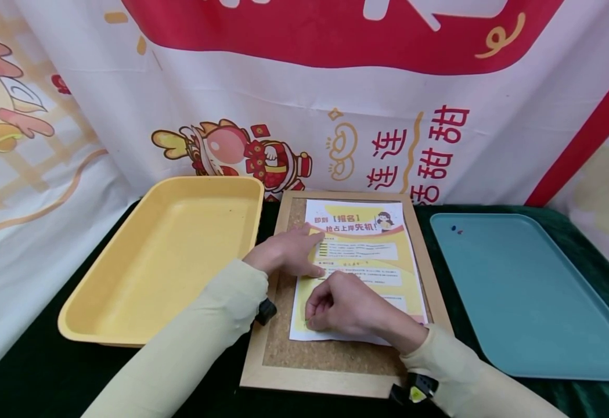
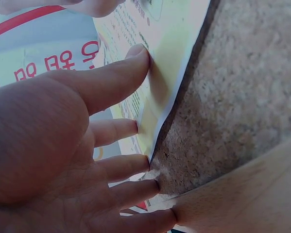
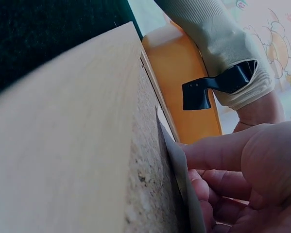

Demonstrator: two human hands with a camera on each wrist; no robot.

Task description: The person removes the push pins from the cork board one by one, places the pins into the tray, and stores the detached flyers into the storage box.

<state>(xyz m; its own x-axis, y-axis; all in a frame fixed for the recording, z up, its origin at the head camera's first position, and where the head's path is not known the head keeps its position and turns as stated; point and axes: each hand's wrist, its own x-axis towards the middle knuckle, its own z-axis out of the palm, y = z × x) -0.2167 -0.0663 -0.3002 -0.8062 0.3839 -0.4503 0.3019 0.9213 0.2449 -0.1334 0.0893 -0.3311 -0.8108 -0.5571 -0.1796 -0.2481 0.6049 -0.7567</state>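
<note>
A yellow and white printed poster (image 1: 359, 241) lies on a wood-framed cork board (image 1: 335, 364). My left hand (image 1: 296, 251) is spread at the poster's left edge, its thumb (image 2: 128, 75) touching the paper and its lower fingers reaching the cork and frame. At the poster's lower left corner is my right hand (image 1: 345, 305), with curled fingers and the thumb and fingertips pinched together against the paper. Whatever small thing sits between those fingertips is hidden. Near the right hand, the poster's lower edge (image 3: 186, 187) stands slightly off the cork.
To the left stands a deep yellow tray (image 1: 163, 261). A flat blue-green tray (image 1: 534, 290) lies at the right, with a couple of tiny blue and red pieces (image 1: 456, 230) near its far left corner. Behind the dark green tablecloth (image 1: 205, 383) hangs a printed banner (image 1: 283, 87).
</note>
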